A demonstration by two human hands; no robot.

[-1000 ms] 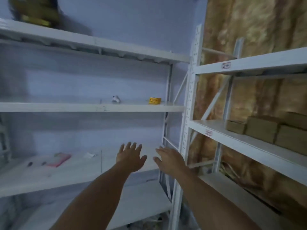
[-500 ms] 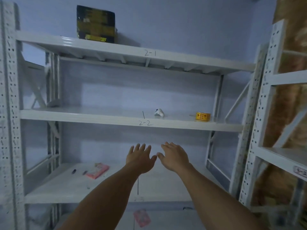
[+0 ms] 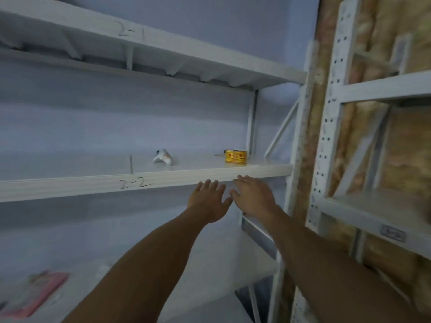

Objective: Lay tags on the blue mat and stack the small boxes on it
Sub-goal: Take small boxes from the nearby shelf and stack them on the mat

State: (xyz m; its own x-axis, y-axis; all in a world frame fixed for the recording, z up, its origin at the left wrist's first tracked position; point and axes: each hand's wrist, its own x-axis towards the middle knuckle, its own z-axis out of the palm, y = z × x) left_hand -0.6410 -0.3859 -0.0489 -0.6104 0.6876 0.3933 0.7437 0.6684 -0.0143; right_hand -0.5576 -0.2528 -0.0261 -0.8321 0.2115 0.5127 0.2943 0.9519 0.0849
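left hand [image 3: 207, 201], right hand [image 3: 253, 197]: spread, empty, below shelf 2-2 [image 3: 70, 187] edge | yellow roll [image 3: 235, 156], likely the tags, atop it, right | blue mat unseen | next: clear edge, grip roll's sides

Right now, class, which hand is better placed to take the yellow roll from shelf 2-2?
Probably the right hand: its fingers are at the shelf edge just below the yellow roll; the left hand sits further left.

Left hand [image 3: 208, 201] and right hand [image 3: 253, 198], fingers spread, reach just below the shelf [image 3: 70, 187] edge (marked 2-2); a yellow roll [image 3: 235, 156] sits near its right end.
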